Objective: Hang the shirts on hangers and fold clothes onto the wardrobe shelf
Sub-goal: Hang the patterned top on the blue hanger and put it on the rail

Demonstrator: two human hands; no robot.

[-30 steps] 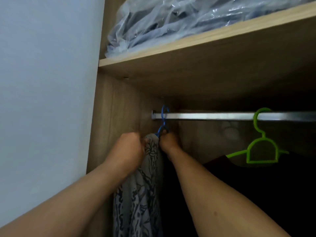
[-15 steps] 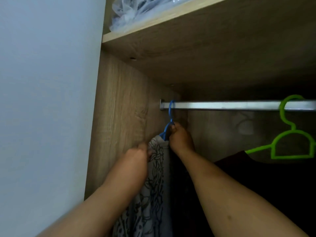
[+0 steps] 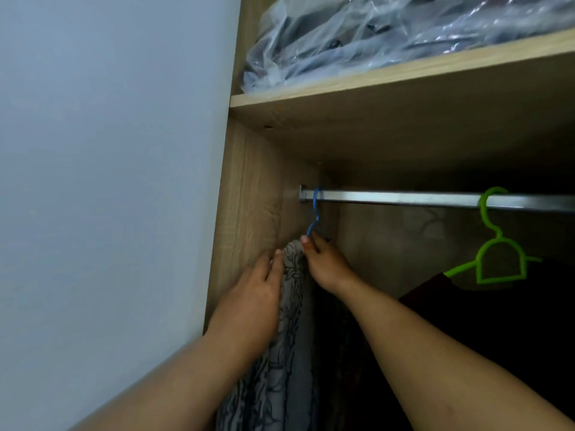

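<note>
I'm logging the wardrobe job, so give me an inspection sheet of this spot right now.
Surface: wooden shelf above a metal rail.
Job's things: blue hanger hooked at the rail's left end, carrying a grey patterned shirt; green hanger further right with a dark garment.
Clutter: plastic-wrapped clothes on the shelf.
Grips: left hand rests on the shirt, fingers fairly straight; right hand pinches the blue hanger's neck.
Cables: nothing seen.
Surroundings: pale wall on the left, wardrobe side panel.
</note>
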